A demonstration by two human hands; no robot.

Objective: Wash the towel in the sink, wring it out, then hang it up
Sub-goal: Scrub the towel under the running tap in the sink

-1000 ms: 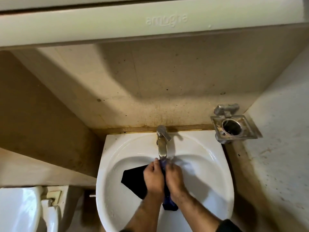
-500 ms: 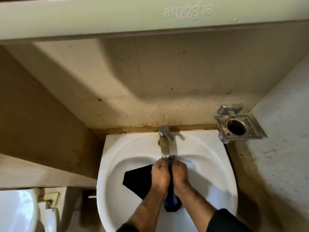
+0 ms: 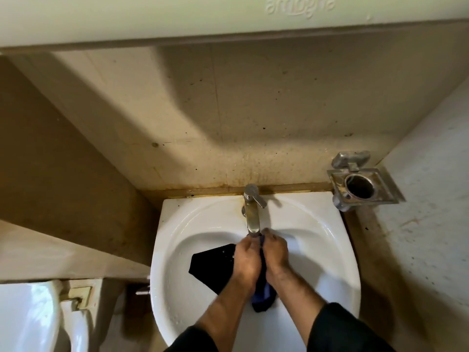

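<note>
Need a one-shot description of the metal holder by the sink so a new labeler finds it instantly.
Start at the white sink, then its tap. Look right, past the basin's back corner: the holder is mounted on the right wall. It is the only square metal frame with a round, empty hole.

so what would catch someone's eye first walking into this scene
First, the two hands, left hand and right hand, pressed together around a dark towel in the middle of the white sink, just below the faucet. Next, the empty metal holder on the wall right of the sink, and the grimy, stained wall behind.
</note>
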